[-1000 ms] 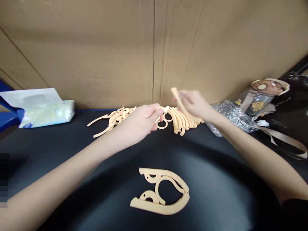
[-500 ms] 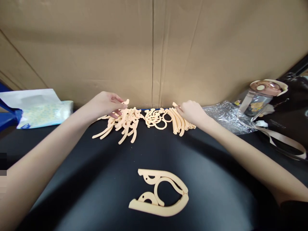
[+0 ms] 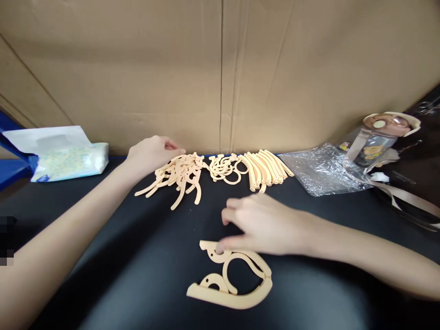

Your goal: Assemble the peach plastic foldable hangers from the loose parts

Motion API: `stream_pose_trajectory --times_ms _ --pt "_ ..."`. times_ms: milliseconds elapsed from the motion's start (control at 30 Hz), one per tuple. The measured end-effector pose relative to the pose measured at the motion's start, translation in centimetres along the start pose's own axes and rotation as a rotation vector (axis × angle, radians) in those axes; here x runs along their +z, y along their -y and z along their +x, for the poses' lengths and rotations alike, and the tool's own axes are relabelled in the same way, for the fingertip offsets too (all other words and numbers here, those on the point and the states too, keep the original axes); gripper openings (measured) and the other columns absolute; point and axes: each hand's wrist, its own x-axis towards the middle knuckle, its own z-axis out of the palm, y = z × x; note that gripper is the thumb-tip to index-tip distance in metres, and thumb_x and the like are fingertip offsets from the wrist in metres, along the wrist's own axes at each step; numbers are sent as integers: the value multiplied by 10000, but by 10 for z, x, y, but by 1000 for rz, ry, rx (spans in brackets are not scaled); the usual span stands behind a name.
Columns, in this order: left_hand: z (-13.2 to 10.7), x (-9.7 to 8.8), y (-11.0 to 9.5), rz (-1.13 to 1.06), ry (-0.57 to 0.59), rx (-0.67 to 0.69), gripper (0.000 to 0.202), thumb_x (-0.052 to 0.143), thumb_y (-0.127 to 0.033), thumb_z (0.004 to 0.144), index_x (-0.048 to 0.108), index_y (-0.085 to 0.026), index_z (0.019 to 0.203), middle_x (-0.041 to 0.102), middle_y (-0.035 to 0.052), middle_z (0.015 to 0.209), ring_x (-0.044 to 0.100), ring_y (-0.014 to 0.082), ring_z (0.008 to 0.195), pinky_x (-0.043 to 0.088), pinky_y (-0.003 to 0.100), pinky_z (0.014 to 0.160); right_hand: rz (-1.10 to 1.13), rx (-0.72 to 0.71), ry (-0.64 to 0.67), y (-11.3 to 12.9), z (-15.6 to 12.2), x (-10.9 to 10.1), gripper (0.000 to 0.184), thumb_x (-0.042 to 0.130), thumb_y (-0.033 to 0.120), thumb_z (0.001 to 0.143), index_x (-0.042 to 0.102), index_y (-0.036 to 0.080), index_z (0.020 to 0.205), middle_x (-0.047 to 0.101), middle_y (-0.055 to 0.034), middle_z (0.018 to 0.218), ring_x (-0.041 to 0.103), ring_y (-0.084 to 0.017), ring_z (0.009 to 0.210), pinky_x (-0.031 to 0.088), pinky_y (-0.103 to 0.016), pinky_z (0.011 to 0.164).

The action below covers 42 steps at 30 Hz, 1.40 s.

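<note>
A folded beige travel hanger (image 3: 237, 301) lies on the black table, its two arms curving round a hook ring. Over its upper arm is my right hand (image 3: 266, 224), fingers apart and slightly curled; the thumb tip overlaps the hanger, and nothing shows between the fingers. At the back left, my left hand (image 3: 153, 153) rests against a heap of beige curved hanger pieces (image 3: 184, 169), fingers partly stretched out, some hidden. Beside the heap are several beige hook parts (image 3: 223, 167). A row of beige hanger arms (image 3: 266, 169) lies right of these.
Cardboard (image 3: 137, 68) stands upright along the table's back. A soft wipes pack (image 3: 72, 160) is at the left. On the right are a crumpled clear plastic bag (image 3: 321, 169), a drink bottle (image 3: 378, 142) with a strap, and a dark bag (image 3: 419, 165).
My right hand has moved from the row of hanger arms down toward me, over the folded hanger. My left hand has shifted slightly at the heap, and the view has moved a little.
</note>
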Motion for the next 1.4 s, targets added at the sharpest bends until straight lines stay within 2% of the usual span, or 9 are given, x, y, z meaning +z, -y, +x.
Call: stream_pose_trajectory --times_ms 200,367,500,633,800,967,1100,1267,1400 --pt "-11 -4 -15 -222 71 194 503 522 -615 746 698 -194 958 723 62 971 647 255 876 465 331 760 148 -4 39 1 3 13 165 526 236 897 609 150 783 645 -20 789 575 -126 645 318 -257 544" --pt "-28 -6 -26 -397 494 332 477 555 -618 769 723 -199 921 712 68 917 639 212 773 446 266 600 599 145 -218 -30 17 8 103 620 266 811 570 177 812 652 10 722 612 -121 662 418 -229 586" --pt "-39 -1 -35 -644 749 427 313 656 -507 774 720 -224 890 721 48 964 656 193 918 491 240 722 879 187 -428 -48 17 -7 228 664 328 801 507 199 904 637 31 698 568 -100 575 427 -208 501" --pt "-43 8 -45 -937 620 386 230 674 -418 801 643 -190 790 714 19 906 666 144 887 497 263 824 953 215 -451 -55 15 -18 297 690 347 782 498 199 954 632 35 668 515 -84 487 413 -201 434" --pt "-49 13 -54 -977 638 338 223 713 -360 775 658 -181 895 685 9 893 641 131 881 490 275 843 871 193 -408 -53 15 -16 311 644 344 810 487 197 1036 646 21 716 540 -99 535 425 -213 477" --pt "-56 11 -58 -909 586 364 241 654 -379 819 655 -159 719 588 -5 721 524 86 634 472 221 642 38 271 -561 -45 13 -12 196 501 225 868 552 158 1046 659 -22 718 579 -148 589 319 -254 529" --pt "-59 12 -62 -830 561 311 237 558 -365 869 672 -167 807 598 16 760 491 83 522 451 233 514 -478 204 -501 -40 16 -3 274 325 83 903 596 126 903 665 -99 744 594 -181 614 223 -293 515" --pt "-70 15 -71 -688 399 345 288 472 -367 896 543 -183 686 460 -30 553 442 95 477 349 212 443 -264 307 -426 -40 22 3 274 369 2 803 582 87 953 662 -111 697 563 -186 563 206 -294 487" --pt "-77 5 -73 -436 134 400 251 440 -343 898 543 -196 723 501 -24 544 449 107 460 317 231 454 20 319 -437 -53 16 -11 242 360 95 890 534 161 735 629 -31 587 547 -120 507 350 -237 507"
